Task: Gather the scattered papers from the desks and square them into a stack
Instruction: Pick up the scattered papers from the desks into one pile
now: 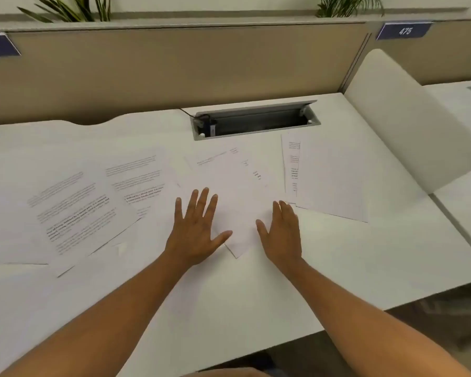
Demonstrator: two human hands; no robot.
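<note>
Several white printed sheets lie scattered on the white desk. A text-covered sheet lies askew at the left, overlapping another printed sheet. A mostly blank sheet lies tilted in the middle. Two overlapped sheets rest at the right. My left hand lies flat, fingers spread, on the middle sheet's left part. My right hand lies flat at that sheet's right edge, thumb out. Neither hand grips anything.
An open cable tray with a black cord is sunk into the desk behind the papers. A beige partition backs the desk, plants above it. A white curved divider bounds the right side; a plate reads 475.
</note>
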